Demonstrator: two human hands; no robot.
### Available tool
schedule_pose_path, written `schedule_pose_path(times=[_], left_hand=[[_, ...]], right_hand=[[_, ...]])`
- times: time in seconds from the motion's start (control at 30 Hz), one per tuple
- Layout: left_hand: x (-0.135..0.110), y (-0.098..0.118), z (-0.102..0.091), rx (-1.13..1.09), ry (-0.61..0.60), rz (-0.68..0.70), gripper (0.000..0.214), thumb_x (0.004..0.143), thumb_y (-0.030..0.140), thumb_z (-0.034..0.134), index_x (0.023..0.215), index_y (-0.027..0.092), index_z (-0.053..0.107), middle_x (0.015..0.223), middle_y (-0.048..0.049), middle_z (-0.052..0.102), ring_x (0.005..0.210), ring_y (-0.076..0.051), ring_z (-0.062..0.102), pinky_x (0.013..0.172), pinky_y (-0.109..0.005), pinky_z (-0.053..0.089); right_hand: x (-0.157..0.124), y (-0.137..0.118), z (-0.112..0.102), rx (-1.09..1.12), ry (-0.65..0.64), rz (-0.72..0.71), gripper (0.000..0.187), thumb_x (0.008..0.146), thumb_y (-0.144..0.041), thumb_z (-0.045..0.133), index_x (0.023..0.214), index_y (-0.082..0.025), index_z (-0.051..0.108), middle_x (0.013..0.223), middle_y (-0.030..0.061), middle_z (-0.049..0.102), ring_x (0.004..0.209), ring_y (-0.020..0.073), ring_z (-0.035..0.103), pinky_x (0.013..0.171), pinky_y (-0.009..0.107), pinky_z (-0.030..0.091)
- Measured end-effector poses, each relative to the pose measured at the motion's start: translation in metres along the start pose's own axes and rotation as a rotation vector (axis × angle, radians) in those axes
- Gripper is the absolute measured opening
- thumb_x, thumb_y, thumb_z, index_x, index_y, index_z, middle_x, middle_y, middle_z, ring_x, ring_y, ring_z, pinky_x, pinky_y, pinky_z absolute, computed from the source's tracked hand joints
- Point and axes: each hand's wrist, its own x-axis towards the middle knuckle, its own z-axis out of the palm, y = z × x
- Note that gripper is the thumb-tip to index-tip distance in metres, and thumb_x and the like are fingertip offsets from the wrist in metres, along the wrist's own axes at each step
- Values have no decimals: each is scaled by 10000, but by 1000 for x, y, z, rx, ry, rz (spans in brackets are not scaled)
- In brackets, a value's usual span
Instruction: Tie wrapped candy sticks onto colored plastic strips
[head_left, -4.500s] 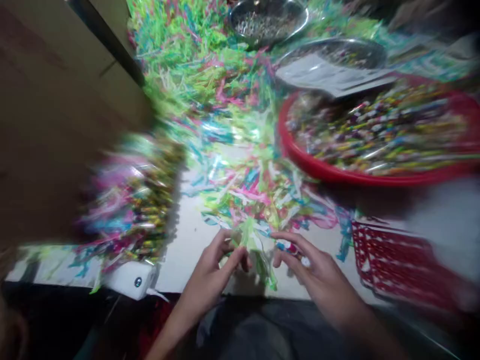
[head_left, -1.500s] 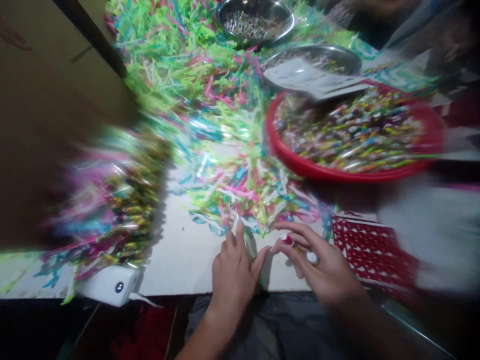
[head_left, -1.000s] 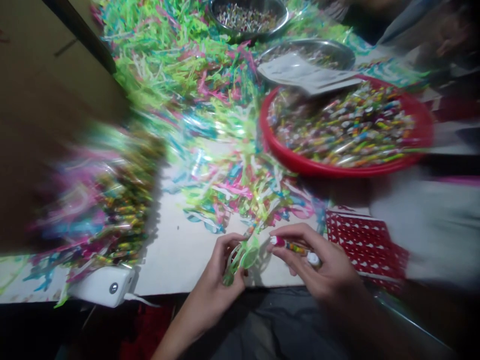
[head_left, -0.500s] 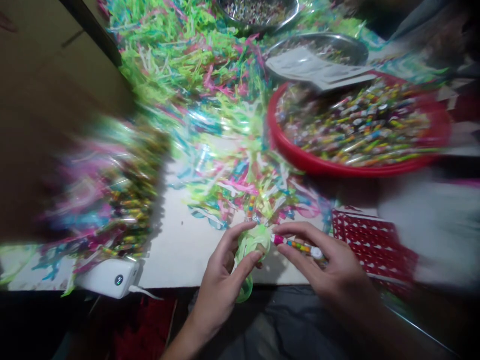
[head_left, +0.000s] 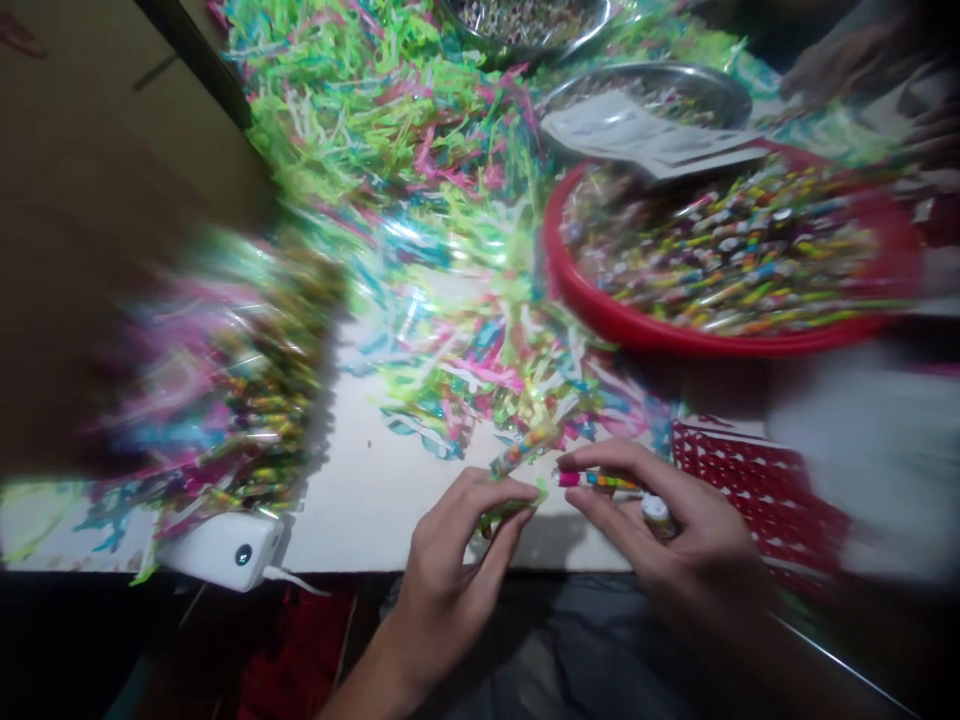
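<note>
My left hand (head_left: pixel 465 540) is closed, thumb and forefinger pinching a light green plastic strip (head_left: pixel 541 488); most of it is hidden behind the fingers. Just beyond those fingertips is a blurred multicoloured tube (head_left: pixel 521 450), and I cannot tell whether it is held. Between the thumb and fingers of my right hand (head_left: pixel 682 530) is a thin tube with a pink end (head_left: pixel 571 479) and coloured bands. A second, white-ended tube (head_left: pixel 658 515) sits against that palm. The two hands are close together but apart, over the table's near edge.
Loose green, pink and blue strips (head_left: pixel 352 110) cover the far table. A red basin (head_left: pixel 577 290) full of small coloured tubes stands right, with metal bowls (head_left: pixel 555 45) behind. Bundled tubes (head_left: pixel 277 400) and a white power bank (head_left: pixel 221 552) lie left. Another person's hand (head_left: pixel 840 65) shows far right.
The light green strip, bunched and plainly visible before, is now mostly hidden in my left hand. The multicoloured tube beyond it is tilted. My right hand has shifted slightly right with its tubes.
</note>
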Motion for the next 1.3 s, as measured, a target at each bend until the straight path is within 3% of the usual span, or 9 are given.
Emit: schedule_pose_path(times=[0.3,0.53,0.77,0.93,1.07,1.3], left_hand=[[1,-5,0,271,26,232,324,893,-33,696,1160,145,653,952,-83,692,864,-157,661,740,-269,551],[-3,-12,2,447,33,279,280,917,18,693,1153,164,651,903,-61,658,804,-166,609,692,-291,505],[-1,-11,3,577,37,344,185,936,13,634,1068,143,643,889,-69,638,786,-183,533,680,-321,423],[0,-14,3,546,26,327,162,932,1,632,1013,141,620,859,-57,602,774,-176,505,670,-313,387],[-4,-22,-1,463,-43,257,237,918,-52,585,1017,164,584,861,-40,570,783,-168,498,681,-303,374],[-4,-20,-6,326,-93,139,245,912,-39,543,964,200,520,846,-27,568,779,-167,524,673,-293,383]], right_hand=[[3,12,1,-91,-35,-307,248,952,-97,688,1097,-298,682,1078,-67,725,955,77,680,862,123,481],[6,24,4,-161,-69,-468,245,964,-14,604,1104,-198,684,1076,17,701,1051,105,664,976,177,467],[6,32,7,-206,-113,-551,266,981,7,544,1143,-159,675,1093,61,695,1073,143,656,951,249,498],[3,39,12,-263,-97,-593,251,984,-10,554,1156,-153,667,1086,80,700,1030,175,677,899,292,528],[5,39,16,-170,-146,-574,237,987,-19,552,1160,-159,637,1038,84,690,989,192,680,842,301,553],[2,41,22,-124,-145,-534,267,980,-18,568,1179,-185,630,1072,68,698,1025,187,700,886,289,562]])
